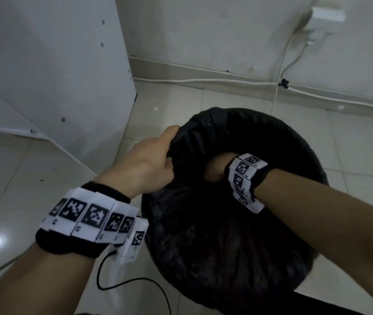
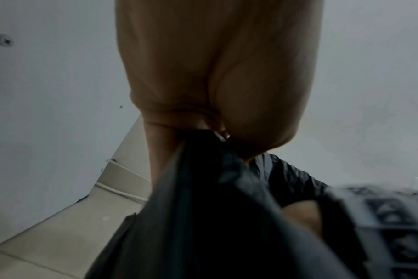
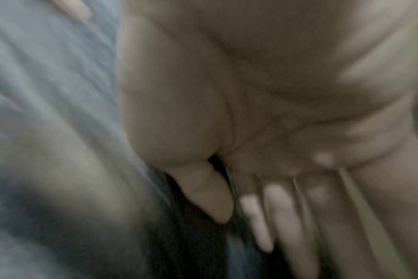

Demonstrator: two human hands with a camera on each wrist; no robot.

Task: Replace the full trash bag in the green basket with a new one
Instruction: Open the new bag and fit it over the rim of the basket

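Pale glossy tiled floor point(image 1: 237, 98) is meeting a white wall point(image 1: 203, 30); a white cable point(image 1: 203, 81) is running along the skirting, and a white cabinet panel point(image 1: 44, 64) is standing at left. The black crinkled plastic trash bag point(image 1: 226, 235) is sitting on the floor, covering its basket. The left hand point(image 1: 149, 164) is clenching the bag's rim – the right hand point(image 3: 263, 113), fingers extended, is reaching inside.

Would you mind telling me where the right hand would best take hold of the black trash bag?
Probably the gathered rim on the bag's right side, from above, opposite the left hand, which already grips the left rim. The right hand reaches inside with straight fingers.
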